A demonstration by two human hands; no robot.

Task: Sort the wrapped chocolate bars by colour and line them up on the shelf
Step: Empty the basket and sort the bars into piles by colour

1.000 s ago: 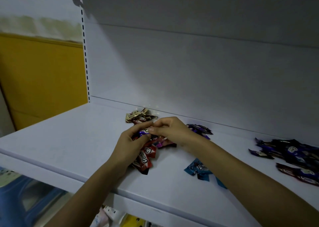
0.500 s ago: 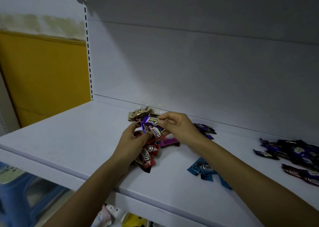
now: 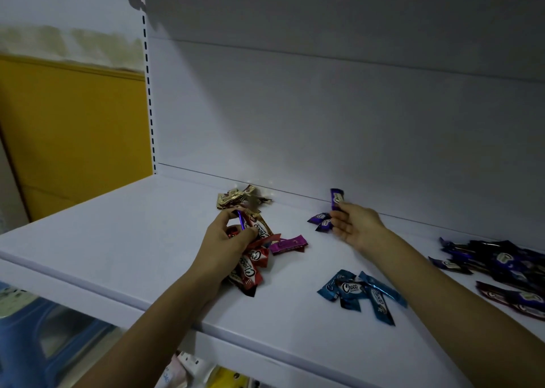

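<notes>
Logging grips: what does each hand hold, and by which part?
Right hand pinches a purple bar by its lower end. Left hand pinches a purple-edged wrapper; which part is hidden.

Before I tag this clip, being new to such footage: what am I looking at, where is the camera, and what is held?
No machine here: these are a person's two bare hands, filmed by a head-worn camera looking down at a white shelf. On it lie gold bars at the back, a red pile, one magenta bar, light blue bars in front, dark bars rightward. The left hand pinches a purple-edged bar over the pile; the right hand holds a purple bar upright by a small purple group.
</notes>
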